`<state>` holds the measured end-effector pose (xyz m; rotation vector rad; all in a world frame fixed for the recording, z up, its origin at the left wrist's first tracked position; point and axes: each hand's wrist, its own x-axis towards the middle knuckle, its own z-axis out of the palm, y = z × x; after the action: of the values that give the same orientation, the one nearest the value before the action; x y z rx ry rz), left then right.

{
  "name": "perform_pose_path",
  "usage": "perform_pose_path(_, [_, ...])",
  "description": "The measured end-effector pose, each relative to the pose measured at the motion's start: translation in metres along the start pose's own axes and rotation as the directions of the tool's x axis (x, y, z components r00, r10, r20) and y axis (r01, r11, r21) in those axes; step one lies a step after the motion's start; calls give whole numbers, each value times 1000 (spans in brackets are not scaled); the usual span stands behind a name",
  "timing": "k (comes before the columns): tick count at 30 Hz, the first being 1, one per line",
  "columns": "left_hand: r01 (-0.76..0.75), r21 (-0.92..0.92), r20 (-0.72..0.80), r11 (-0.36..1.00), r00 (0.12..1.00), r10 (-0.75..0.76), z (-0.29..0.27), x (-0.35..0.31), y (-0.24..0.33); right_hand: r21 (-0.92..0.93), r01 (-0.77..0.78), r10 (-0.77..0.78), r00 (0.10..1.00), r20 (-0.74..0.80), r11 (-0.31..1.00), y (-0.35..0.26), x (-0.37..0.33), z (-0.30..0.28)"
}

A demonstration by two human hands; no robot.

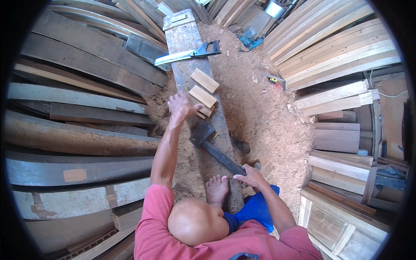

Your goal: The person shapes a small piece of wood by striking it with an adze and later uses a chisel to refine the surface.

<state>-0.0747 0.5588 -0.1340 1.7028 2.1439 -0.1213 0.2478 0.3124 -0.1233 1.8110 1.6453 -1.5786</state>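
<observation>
My right hand (250,177) is wrapped round the end of the dark handle of an axe (223,157). Its broad dark head (202,132) rests on a long worn plank (206,161) or hangs just over it; I cannot tell which. My left hand (182,106) is at the plank's left edge, fingers spread and slightly blurred. Its thumb reaches over the near end of some small pale wood blocks (202,96); whether it touches them is unclear. Another pale block (205,80) lies just beyond. My bare foot (216,190) stands on the plank's near end.
A handsaw (190,54) lies across the plank farther off. Sawdust and chips cover the floor (271,125). A blue power tool (251,40) and a yellow tape measure (273,80) lie on the right. Stacked boards (86,56) crowd the left; more timber (338,56) lines the right.
</observation>
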Motion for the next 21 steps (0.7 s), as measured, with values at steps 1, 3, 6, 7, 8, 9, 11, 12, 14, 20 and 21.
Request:
perform_pose_path(1, [-24, 66, 13, 998, 1000, 23, 4, -9, 8, -2, 2, -2, 1000, 0, 1000, 0, 0, -1])
perform_pose_path(3, [-48, 136, 29, 990, 999, 45, 9, -19, 16, -7, 34, -34, 999, -12, 999, 2, 2, 0])
perform_pose_path(6, [-129, 34, 20, 991, 992, 128, 12, -20, 17, -24, 62, -62, 998, -6, 998, 3, 4, 0])
perform_pose_path(7, [-127, 33, 20, 991, 992, 126, 13, -20, 18, -26, 63, -63, 998, -6, 998, 3, 3, 0])
perform_pose_path(8, [-129, 53, 47, 990, 991, 126, 13, -20, 20, -37, 64, -65, 998, -6, 997, 2, 3, 0])
perform_pose_path(9, [-131, 73, 74, 989, 989, 125, 12, -20, 22, -49, 66, -67, 998, -6, 997, 1, 3, 0])
perform_pose_path(11, [-122, 100, 82, 988, 990, 114, 7, -21, 28, -57, 73, -74, 997, -17, 996, 1, 1, -1])
perform_pose_path(12, [-114, 127, 92, 985, 990, 103, 2, -23, 31, -64, 78, -80, 996, -27, 995, 1, 0, -1])
perform_pose_path(14, [-138, 119, 126, 983, 984, 123, -14, -26, 33, -44, 64, -65, 998, -16, 997, 2, 1, 0])
perform_pose_path(20, [-196, 177, 165, 965, 972, 167, -29, -38, 23, -22, 74, -74, 997, -11, 997, 7, 4, 3])
perform_pose_path(21, [-195, 199, 181, 960, 970, 159, -32, -42, 22, -29, 77, -77, 997, 3, 997, 7, 4, 3])
